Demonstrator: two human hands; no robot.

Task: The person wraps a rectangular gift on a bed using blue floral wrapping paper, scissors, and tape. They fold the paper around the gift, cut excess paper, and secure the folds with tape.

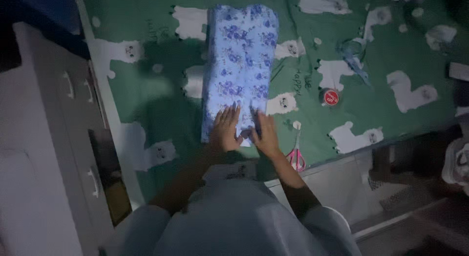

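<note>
Pressing flat: left hand (pixel 225 131) | right hand (pixel 265 134); fingers spread wide on floral parcel (pixel 240 65) near end; gripping nothing

I count two hands of mine, my left hand (pixel 225 130) and my right hand (pixel 264 133), both flat on one box wrapped in blue flowered paper (pixel 239 65). One pair of pink-handled scissors (pixel 296 155) lies on the green cover. One roll of tape with a red centre (pixel 330 97). One loose bunch of pale blue ribbon (pixel 354 55). Three handles show on the white drawers (pixel 68 85).
</note>
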